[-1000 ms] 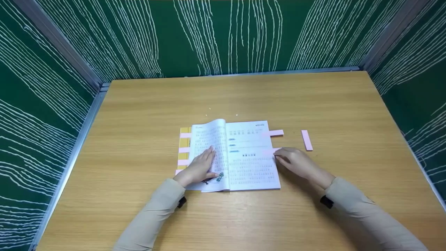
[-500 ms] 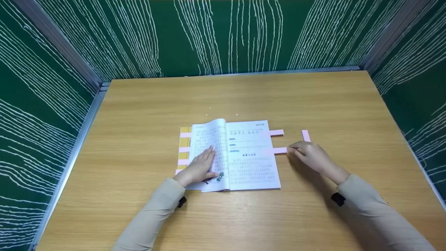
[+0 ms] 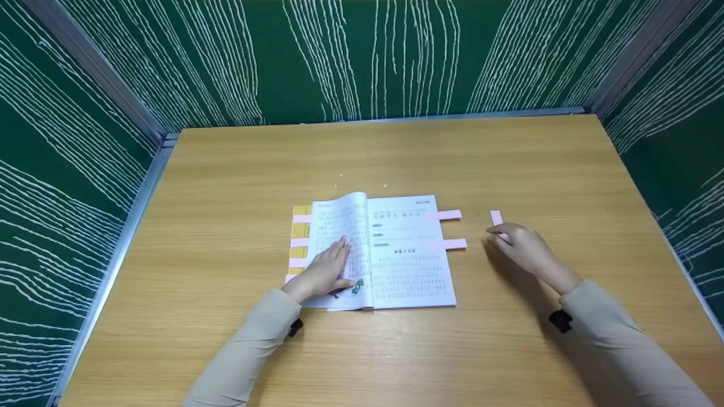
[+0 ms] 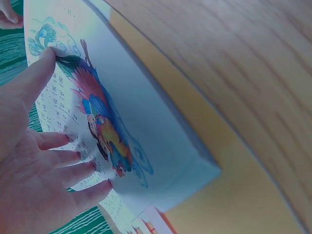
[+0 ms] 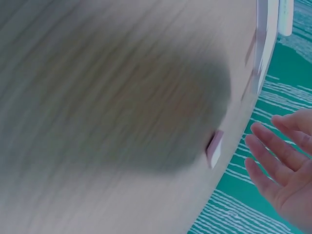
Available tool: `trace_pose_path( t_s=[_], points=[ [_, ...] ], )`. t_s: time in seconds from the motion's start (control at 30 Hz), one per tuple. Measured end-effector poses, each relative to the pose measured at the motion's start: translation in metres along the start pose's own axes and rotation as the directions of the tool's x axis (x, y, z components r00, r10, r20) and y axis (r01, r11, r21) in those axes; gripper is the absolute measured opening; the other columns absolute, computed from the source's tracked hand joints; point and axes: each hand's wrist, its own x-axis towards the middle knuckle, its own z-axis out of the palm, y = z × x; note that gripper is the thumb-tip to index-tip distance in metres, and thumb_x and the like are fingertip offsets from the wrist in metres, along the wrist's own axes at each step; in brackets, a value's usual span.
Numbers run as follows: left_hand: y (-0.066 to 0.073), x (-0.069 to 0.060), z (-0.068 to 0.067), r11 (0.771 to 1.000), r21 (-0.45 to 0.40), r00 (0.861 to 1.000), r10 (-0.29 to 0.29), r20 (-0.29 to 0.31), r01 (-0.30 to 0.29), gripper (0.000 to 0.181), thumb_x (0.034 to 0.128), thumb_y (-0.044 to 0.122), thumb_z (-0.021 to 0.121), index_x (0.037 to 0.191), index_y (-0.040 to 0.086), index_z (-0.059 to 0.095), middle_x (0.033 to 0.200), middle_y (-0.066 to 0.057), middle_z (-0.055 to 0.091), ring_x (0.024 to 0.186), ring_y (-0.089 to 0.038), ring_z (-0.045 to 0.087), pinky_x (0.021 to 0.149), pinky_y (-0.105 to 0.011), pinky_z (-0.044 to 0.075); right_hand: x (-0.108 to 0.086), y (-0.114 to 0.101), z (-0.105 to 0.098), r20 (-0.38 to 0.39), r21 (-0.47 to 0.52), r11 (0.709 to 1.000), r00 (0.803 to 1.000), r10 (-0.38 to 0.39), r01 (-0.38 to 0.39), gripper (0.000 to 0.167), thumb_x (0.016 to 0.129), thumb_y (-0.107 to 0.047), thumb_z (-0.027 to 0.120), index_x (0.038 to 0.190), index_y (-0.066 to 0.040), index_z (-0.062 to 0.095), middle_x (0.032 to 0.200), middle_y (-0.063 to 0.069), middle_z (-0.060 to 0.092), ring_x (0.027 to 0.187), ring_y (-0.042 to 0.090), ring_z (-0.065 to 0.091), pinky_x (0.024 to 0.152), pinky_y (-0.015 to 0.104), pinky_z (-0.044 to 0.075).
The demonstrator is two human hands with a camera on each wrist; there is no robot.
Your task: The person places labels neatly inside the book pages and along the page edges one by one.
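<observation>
An open book (image 3: 410, 277) with printed pages lies on the table. My left hand (image 3: 322, 271) rests flat on its left page, fingers spread, and in the left wrist view the thumb touches a coloured picture (image 4: 105, 117). Right of the book, my right hand (image 3: 529, 249) hovers over a pad of pink sticky notes (image 3: 496, 217), partly hiding it. The right wrist view has the fingers (image 5: 273, 156) loosely bent, with nothing between them and the pad (image 5: 214, 150) apart on the table. Two pink sticky strips, an upper strip (image 3: 451, 215) and a lower strip (image 3: 456, 243), jut from the right page.
Several more pink strips (image 3: 299, 242) show along the book's left side, over a yellow cover (image 3: 300, 230). Tiny white scraps (image 3: 384, 186) lie behind the book on the wooden table (image 3: 237, 169). Green panels with white lines (image 3: 271, 62) surround the table.
My right hand has left the lower pink strip on the right page and moved right to the sticky-note pad. That strip now sticks out uncovered. My left hand has stayed in place.
</observation>
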Motion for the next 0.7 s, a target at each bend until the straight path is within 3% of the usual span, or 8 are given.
trace_pose_path(
  t_s=[0.37, 0.57, 0.7],
  points=[
    [0.001, 0.000, -0.001, 1.000, 0.009, 1.000, 0.011, -0.009, -0.010, 0.081, 0.0849, 0.041, 0.052, 0.139, -0.003, 0.012, 0.146, -0.020, 0.003, 0.133, -0.032, 0.007, 0.107, -0.045, 0.013, -0.002, 0.016, -0.004, 0.043, 0.012, 0.999, 0.998, 0.050, -0.051, 0.023, 0.085, -0.003, 0.055, 0.104, 0.010, 0.058, 0.105, 0.028, 0.057, 0.099, 0.043, 0.051, 0.085, 0.054, 0.039],
    [0.001, 0.001, -0.001, 1.000, 0.013, 1.000, 0.005, -0.008, -0.005, 0.082, 0.0845, 0.042, 0.052, 0.139, -0.003, 0.012, 0.146, -0.020, 0.004, 0.133, -0.031, 0.008, 0.107, -0.045, 0.014, -0.004, 0.023, -0.005, 0.089, -0.010, 0.997, 0.993, 0.076, -0.075, 0.038, 0.083, -0.006, 0.058, 0.116, 0.010, 0.050, 0.116, 0.031, 0.050, 0.107, 0.046, 0.044, 0.092, 0.056, 0.033],
    [0.000, 0.001, 0.000, 1.000, 0.005, 1.000, 0.000, -0.007, 0.000, 0.081, 0.0847, 0.042, 0.052, 0.140, -0.003, 0.012, 0.146, -0.020, 0.004, 0.133, -0.031, 0.007, 0.107, -0.044, 0.013, -0.005, 0.029, -0.003, 0.082, -0.016, 0.998, 0.995, 0.055, -0.054, 0.044, 0.080, -0.006, 0.061, 0.119, 0.011, 0.048, 0.119, 0.031, 0.047, 0.108, 0.047, 0.043, 0.093, 0.055, 0.031]
  ],
)
